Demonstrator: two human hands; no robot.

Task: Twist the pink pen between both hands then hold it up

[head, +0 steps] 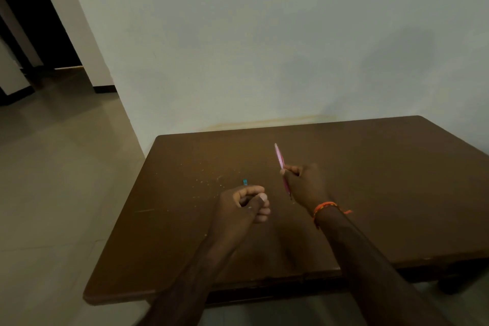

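The right hand (pixel 301 182) pinches a slim pink pencil (pixel 280 161) at mid-shaft above the brown table (pixel 397 193), its far end slanting up. The left hand (pixel 246 206) curls round a small teal object (pixel 245 182), probably a sharpener, just beside pale shavings (pixel 203 182). The pencil looks light, stiff and snappable at its tip; no containers show.

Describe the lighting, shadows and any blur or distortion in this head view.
Head view: dim, flat light; soft shadows on the wall above the brown table; wide-angle bending at the edges; the pink pencil in the right hand is slightly smeared; the teal item in the left hand is too small to identify.
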